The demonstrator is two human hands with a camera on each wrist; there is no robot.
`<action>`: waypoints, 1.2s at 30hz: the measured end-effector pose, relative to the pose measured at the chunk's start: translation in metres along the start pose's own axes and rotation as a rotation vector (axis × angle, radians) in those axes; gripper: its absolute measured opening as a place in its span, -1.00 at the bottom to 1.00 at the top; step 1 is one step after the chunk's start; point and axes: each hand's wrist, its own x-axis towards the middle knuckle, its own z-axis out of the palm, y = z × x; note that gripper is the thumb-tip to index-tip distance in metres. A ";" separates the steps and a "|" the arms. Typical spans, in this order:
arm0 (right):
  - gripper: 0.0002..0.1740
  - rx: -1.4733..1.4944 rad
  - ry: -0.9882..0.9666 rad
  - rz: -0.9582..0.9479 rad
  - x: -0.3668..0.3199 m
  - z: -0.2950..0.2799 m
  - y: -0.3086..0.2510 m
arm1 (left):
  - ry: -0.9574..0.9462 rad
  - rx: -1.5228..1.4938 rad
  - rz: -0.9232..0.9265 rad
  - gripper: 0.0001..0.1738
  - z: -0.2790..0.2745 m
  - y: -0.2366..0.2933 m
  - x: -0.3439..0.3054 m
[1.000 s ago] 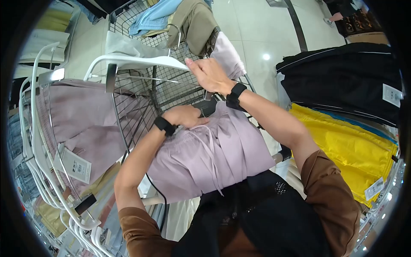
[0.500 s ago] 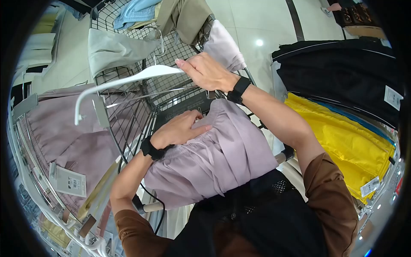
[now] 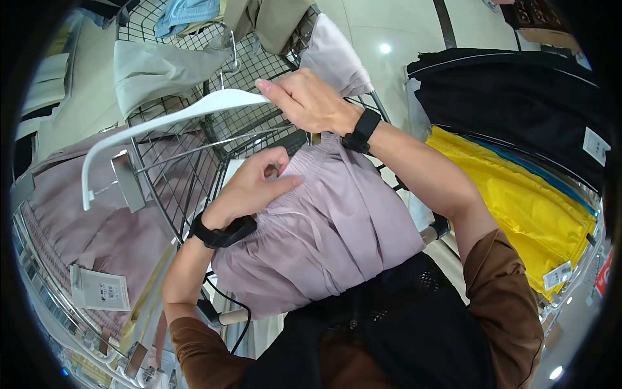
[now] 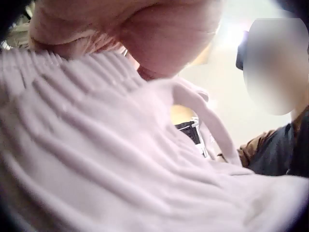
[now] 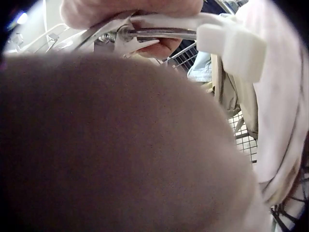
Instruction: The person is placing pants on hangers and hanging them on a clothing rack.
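A pair of pale lilac pants (image 3: 324, 227) with a gathered elastic waistband and a drawstring lies bunched against the person's front, over the cart's handle. The left hand (image 3: 253, 185) pinches the waistband, thumb on the near face and fingers bent behind it. In the left wrist view the hand (image 4: 145, 34) is right over the gathered waistband (image 4: 91, 77). The right hand (image 3: 314, 104) grips one end of a white clip hanger (image 3: 162, 117) above the pants. One metal clip (image 3: 127, 181) hangs free at the left; the right end of the bar is mostly hidden below the right hand.
A wire shopping cart (image 3: 175, 188) holds folded clothes, among them khaki pants (image 3: 272, 26) and a pale green garment (image 3: 159, 71). On the left, more lilac pants (image 3: 110, 207) hang on a rack. Yellow pants (image 3: 512, 201) and black pants (image 3: 512, 97) are at the right.
The hanger's free left end has swung down and to the left. The left hand has shifted left along the waistband, and the right hand has moved slightly up and left with the hanger.
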 end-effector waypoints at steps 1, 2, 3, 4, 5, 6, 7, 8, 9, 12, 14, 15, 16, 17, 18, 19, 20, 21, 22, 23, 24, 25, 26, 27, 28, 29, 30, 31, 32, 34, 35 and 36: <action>-0.31 0.000 -0.004 0.001 0.000 -0.001 -0.001 | 0.017 -0.073 0.041 -0.63 -0.002 0.002 0.000; -0.31 0.011 0.003 0.013 0.000 -0.002 -0.002 | 0.035 -0.146 0.082 -0.62 -0.003 0.004 0.000; -0.30 0.021 0.009 0.025 -0.001 -0.003 -0.003 | 0.037 -0.150 0.082 -0.62 -0.003 0.003 -0.001; -0.30 0.020 0.004 0.024 -0.001 -0.002 -0.003 | 0.033 -0.194 0.066 -0.63 -0.003 0.002 -0.002; -0.31 0.024 0.026 0.013 0.000 -0.002 -0.003 | 0.030 -0.238 0.051 -0.63 -0.003 0.001 -0.002; -0.31 0.027 0.048 0.003 0.000 -0.002 -0.002 | 0.027 -0.283 0.034 -0.64 -0.003 0.001 -0.003; -0.31 0.028 0.042 0.003 0.000 -0.002 -0.002 | 0.030 -0.288 0.034 -0.64 -0.003 0.004 -0.004; -0.32 0.011 0.052 -0.004 0.000 -0.002 -0.001 | 0.021 -0.387 -0.013 -0.67 -0.002 0.007 -0.004; -0.32 -0.007 0.063 -0.011 0.000 -0.002 -0.001 | 0.010 -0.484 -0.060 -0.70 -0.002 0.009 -0.003; -0.35 -0.001 0.082 -0.073 0.000 -0.003 -0.003 | 0.086 -0.460 -0.076 -0.72 0.000 0.008 -0.001; -0.37 -0.015 0.064 -0.072 0.000 -0.001 -0.002 | 0.066 -0.332 -0.089 -0.67 -0.003 0.013 0.000; -0.39 -0.030 0.046 -0.077 0.000 0.000 -0.001 | 0.049 -0.202 -0.100 -0.60 -0.004 0.015 0.002; -0.39 -0.030 0.046 -0.076 -0.001 0.000 -0.001 | 0.048 -0.202 -0.100 -0.60 -0.006 0.012 0.004; -0.41 -0.058 0.027 -0.080 -0.001 0.000 -0.001 | -0.052 -0.172 -0.132 -0.58 -0.008 0.006 0.006; -0.42 -0.087 0.008 -0.086 -0.002 0.000 -0.002 | -0.151 -0.142 -0.163 -0.55 -0.009 0.002 0.007; -0.42 -0.087 0.007 -0.087 -0.002 0.000 -0.002 | -0.150 -0.143 -0.162 -0.55 -0.008 0.001 0.006; -0.42 -0.076 0.018 -0.103 -0.002 0.001 -0.003 | -0.136 -0.101 -0.150 -0.58 -0.008 0.001 0.006; -0.42 -0.064 0.029 -0.118 -0.003 0.001 -0.003 | -0.122 -0.060 -0.138 -0.61 -0.007 0.000 0.006; -0.42 -0.064 0.028 -0.118 -0.003 0.001 -0.002 | -0.121 -0.061 -0.138 -0.61 -0.005 0.001 0.004; -0.42 -0.069 0.025 -0.111 -0.003 0.001 -0.001 | -0.036 0.049 -0.084 -0.59 -0.004 0.004 0.002; -0.42 -0.074 0.022 -0.103 -0.002 0.001 -0.001 | 0.049 0.158 -0.031 -0.55 -0.002 0.004 -0.001; -0.42 -0.073 0.021 -0.103 -0.002 0.002 -0.001 | 0.050 0.157 -0.031 -0.55 -0.001 0.003 -0.003; -0.37 -0.069 0.047 -0.100 -0.002 0.003 -0.001 | 0.064 0.280 0.017 -0.53 0.001 0.001 -0.004; -0.32 -0.066 0.072 -0.096 -0.002 0.004 -0.001 | 0.079 0.404 0.064 -0.51 0.002 0.001 -0.005; -0.32 -0.065 0.071 -0.096 -0.002 0.004 -0.001 | 0.080 0.402 0.063 -0.51 0.002 0.002 -0.006; -0.32 -0.067 0.077 -0.105 -0.002 0.005 -0.001 | -0.031 0.504 -0.021 -0.44 0.002 0.006 -0.005; -0.32 -0.070 0.083 -0.113 -0.002 0.005 -0.001 | -0.143 0.603 -0.105 -0.36 0.003 0.008 -0.004; -0.32 -0.069 0.081 -0.111 -0.002 0.006 0.000 | -0.144 0.601 -0.107 -0.36 0.005 0.008 -0.003; -0.33 -0.080 0.078 -0.122 -0.002 0.006 0.000 | -0.151 0.598 -0.080 -0.30 0.007 0.008 -0.002; -0.33 -0.092 0.074 -0.133 -0.002 0.007 0.000 | -0.159 0.595 -0.053 -0.23 0.011 0.007 -0.001; -0.35 -0.093 0.070 -0.134 -0.002 0.007 -0.001 | -0.165 0.543 -0.022 -0.22 0.013 0.005 0.000; -0.36 -0.094 0.065 -0.137 -0.003 0.007 -0.001 | -0.170 0.491 0.008 -0.20 0.015 0.002 0.000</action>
